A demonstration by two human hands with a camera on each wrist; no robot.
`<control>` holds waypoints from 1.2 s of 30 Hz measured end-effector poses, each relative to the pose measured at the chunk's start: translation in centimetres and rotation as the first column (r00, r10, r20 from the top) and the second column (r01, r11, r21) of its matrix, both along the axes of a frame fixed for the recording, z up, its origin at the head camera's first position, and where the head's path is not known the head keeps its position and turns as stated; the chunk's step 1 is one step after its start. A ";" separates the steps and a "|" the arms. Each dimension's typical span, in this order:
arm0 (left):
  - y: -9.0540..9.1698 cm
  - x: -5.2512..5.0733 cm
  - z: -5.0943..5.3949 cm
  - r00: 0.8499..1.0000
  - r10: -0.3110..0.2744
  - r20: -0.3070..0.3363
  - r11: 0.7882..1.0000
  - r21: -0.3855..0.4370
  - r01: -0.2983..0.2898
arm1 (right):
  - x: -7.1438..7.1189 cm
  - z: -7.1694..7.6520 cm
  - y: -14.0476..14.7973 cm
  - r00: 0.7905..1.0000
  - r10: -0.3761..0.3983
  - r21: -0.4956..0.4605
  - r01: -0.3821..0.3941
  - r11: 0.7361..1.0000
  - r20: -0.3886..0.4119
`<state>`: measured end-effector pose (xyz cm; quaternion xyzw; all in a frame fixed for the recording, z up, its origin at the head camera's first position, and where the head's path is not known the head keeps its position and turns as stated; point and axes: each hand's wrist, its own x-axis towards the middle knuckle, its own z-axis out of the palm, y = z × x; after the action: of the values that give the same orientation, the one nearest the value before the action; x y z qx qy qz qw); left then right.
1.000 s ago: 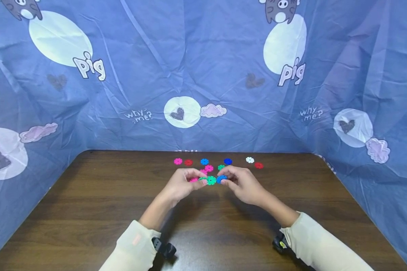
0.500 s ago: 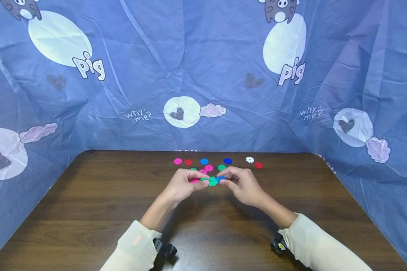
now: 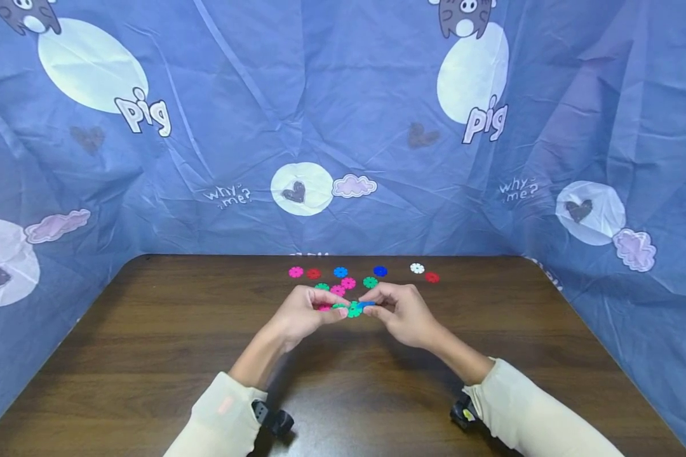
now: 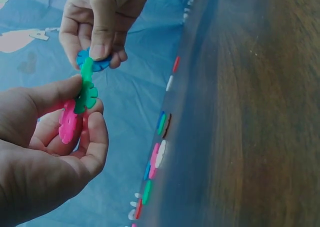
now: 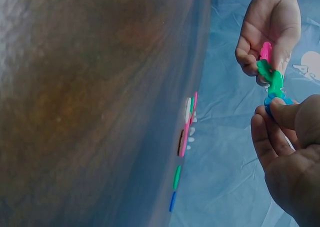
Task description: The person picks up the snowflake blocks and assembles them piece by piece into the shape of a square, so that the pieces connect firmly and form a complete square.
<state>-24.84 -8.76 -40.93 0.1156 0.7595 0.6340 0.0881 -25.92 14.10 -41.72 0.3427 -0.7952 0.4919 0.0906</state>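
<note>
My left hand pinches a short joined row of notched plastic snowflake discs, with a pink disc at its near end and two green discs beyond it. The outer green disc sticks out past the left fingertips. Between the thumb and fingers of my right hand is a blue snowflake disc. Its edge meets the outer green disc at an angle; whether the slots interlock cannot be told. Both hands are raised above the table, close together.
Loose snowflake discs lie along the far part of the brown table: a white disc, a red disc, a dark blue disc, a green disc and several others. A blue printed cloth hangs behind.
My right hand has brought the blue disc leftward from a small gap to the outer green disc and turned it more edge-on. The left hand keeps its grip. The head view has shifted slightly.
</note>
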 end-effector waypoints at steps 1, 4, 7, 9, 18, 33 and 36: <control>0.0 0.0 0.0 1.000 0.002 -0.008 1.000 -0.009 -0.002 | -0.1 0.0 0.0 1.000 -0.003 0.006 0.003 1.000 0.010; 0.1 -0.1 -0.1 0.999 0.016 -0.034 0.999 -0.042 -0.017 | -0.4 -0.1 0.1 0.999 -0.034 0.019 0.033 0.999 0.042; 0.2 -0.1 -0.2 0.998 0.034 -0.048 0.996 -0.077 -0.038 | -0.7 -0.1 0.3 0.994 -0.078 0.025 0.076 0.997 0.073; 0.2 -0.2 -0.2 0.998 0.039 -0.043 0.995 -0.085 -0.042 | -0.9 -0.2 0.4 0.991 -0.101 0.026 0.099 0.995 0.083; 0.0 -0.5 -0.1 0.995 -0.040 0.096 0.998 0.061 0.035 | -1.6 0.0 0.6 0.993 -0.053 0.005 0.053 0.999 0.104; -0.3 -0.6 -0.7 0.972 -0.108 0.209 0.982 0.176 0.071 | -1.8 -0.2 0.1 0.980 0.042 -0.022 -0.039 0.999 0.193; -0.4 -0.6 -0.7 0.972 -0.096 0.214 0.984 0.167 0.061 | -1.7 0.0 0.2 0.975 0.049 -0.014 -0.047 0.999 0.217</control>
<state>-25.45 -9.13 -41.59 0.0811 0.6869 0.6974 0.1876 -27.66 14.26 -41.76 0.3056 -0.7898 0.5318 -0.0074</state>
